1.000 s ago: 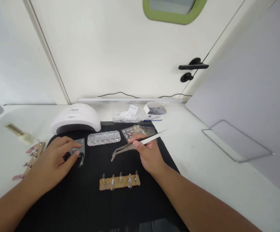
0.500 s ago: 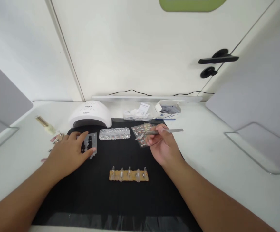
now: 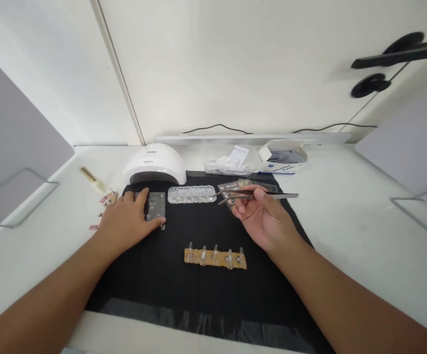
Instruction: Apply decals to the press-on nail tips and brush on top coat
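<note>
My left hand [image 3: 127, 219] rests with its fingers spread at the left side of the black mat, thumb against the edge of a clear sticker sheet [image 3: 156, 205]. In my right hand [image 3: 267, 216] is a pair of metal tweezers [image 3: 287, 195], held between thumb and fingers. The tweezer tips point left and stand apart, near the right end of a clear rhinestone case [image 3: 192, 194]. Beneath the right hand lies a patterned sticker sheet [image 3: 231, 186], partly covered. Nearer to me, several clear nail tips stand on a tan strip [image 3: 220, 259].
A white nail lamp [image 3: 156, 164] stands at the back left. Behind the mat [image 3: 184, 295] are a clear tray of packets [image 3: 230, 161] and an open box of alcohol pads [image 3: 283, 158]. A gold-capped bottle [image 3: 91, 178] and decorated nail tips [image 3: 108, 197] lie left.
The view has shifted, so things sit farther right and slightly higher. The tweezer tips have spread apart, and the small clear piece near them no longer shows there. My left hand stays by its sheet.
</note>
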A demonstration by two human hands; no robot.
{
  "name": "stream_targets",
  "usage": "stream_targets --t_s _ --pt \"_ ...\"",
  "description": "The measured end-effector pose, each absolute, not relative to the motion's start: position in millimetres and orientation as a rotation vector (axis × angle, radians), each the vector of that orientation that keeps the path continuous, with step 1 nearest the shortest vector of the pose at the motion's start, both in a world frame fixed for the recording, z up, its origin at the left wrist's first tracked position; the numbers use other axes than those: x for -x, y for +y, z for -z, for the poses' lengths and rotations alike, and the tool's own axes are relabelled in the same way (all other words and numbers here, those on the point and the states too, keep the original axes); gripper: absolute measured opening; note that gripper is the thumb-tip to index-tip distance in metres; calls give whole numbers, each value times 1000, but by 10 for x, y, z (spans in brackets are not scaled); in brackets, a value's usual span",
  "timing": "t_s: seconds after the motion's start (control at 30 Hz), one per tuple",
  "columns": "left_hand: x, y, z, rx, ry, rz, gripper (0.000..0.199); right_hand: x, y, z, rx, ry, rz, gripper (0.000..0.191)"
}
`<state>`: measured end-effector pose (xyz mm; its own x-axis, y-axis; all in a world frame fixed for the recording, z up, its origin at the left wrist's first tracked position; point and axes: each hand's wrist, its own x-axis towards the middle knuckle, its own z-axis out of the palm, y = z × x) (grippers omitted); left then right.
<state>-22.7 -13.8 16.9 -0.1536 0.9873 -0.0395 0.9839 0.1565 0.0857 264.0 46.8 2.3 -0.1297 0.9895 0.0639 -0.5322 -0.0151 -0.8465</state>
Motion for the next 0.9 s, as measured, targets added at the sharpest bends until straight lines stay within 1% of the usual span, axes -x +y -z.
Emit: stream_targets --t_s 0.1,0.2,0.43,0.5,0.57,0.63,0.67,0.7,0.77,0.8,0.83,0.9 --pt "261 -111 -155 -1917 2284 -212 91 -2636 483 -20 705 -896 -1522 31" --pt "314 -64 -134 -1859 2230 -357 86 -2644 512 -26 705 -896 -1534 36" --pt "455 24 6 -1770 1856 -862 61 -2672 503 -58 720 -934 -1557 42" --pt "453 16 35 -1772 1738 -1015 59 -2668 481 -70 724 -967 -1570 42" --pt "428 -5 45 -1799 1637 -1163 62 -2662 466 -73 709 -991 -1571 41" --pt "395 -33 39 -1859 1539 -1310 63 -2659 464 -64 676 -999 -1555 37" --pt "382 -47 32 -1903 1491 -1381 59 -2660 467 -58 656 -997 -1543 34" --pt "373 -61 21 -1958 1441 -1444 50 -2663 471 -53 635 -993 -1530 30" --pt "368 -93 -11 -2113 1322 -1538 24 -2673 472 -55 597 -984 -1512 26" --pt "368 -112 -32 -2205 1253 -1568 15 -2678 464 -64 581 -982 -1510 25" --pt "367 -135 -54 -2295 1182 -1589 13 -2683 448 -79 569 -983 -1512 25" --pt "350 -191 -94 -2444 1063 -1616 20 -2685 390 -122 556 -995 -1531 25"
